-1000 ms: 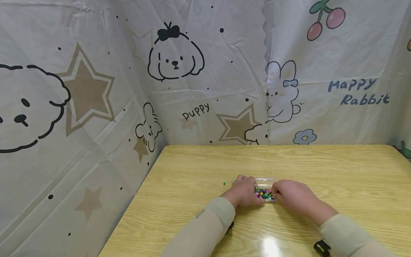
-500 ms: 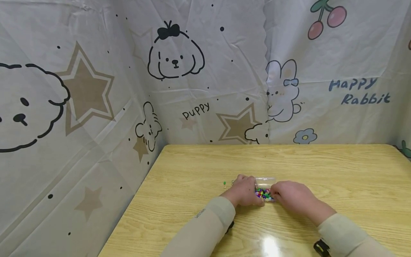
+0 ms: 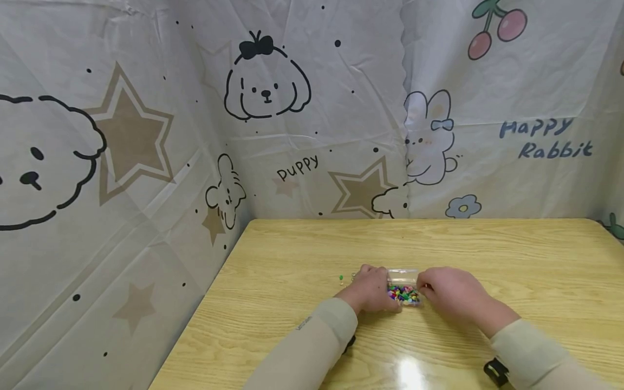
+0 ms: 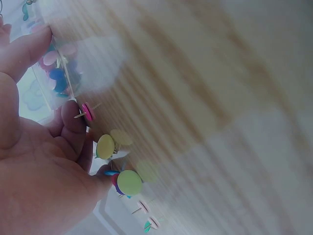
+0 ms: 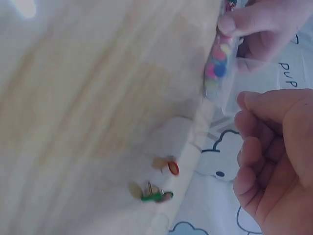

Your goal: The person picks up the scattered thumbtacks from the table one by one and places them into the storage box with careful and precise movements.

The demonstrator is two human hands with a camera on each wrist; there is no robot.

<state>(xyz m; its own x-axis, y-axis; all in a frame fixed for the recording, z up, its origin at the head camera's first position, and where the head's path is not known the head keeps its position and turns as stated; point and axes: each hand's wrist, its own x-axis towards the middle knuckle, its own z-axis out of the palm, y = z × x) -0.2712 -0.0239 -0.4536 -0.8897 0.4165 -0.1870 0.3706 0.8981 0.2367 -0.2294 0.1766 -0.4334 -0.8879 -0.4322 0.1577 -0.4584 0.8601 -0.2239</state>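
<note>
Brace the clear plastic box point(image 3: 402, 277) of thumbtacks point(image 3: 404, 296) on the table point(image 3: 292, 260) with your left hand point(image 3: 370, 291), which grips its left end; your curled right hand point(image 3: 450, 292) sits by its right end, whether pinching anything I can't tell; best take the loose thumbtacks point(image 3: 341, 277), far left, by their heads

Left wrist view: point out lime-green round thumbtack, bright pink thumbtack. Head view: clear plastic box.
Lime-green round thumbtack point(image 4: 130, 182), left wrist view: middle of flat head.
Bright pink thumbtack point(image 4: 88, 112), left wrist view: head, seen nearly edge-on.
Clear plastic box point(image 3: 402, 277), head view: transparent upper section.
</note>
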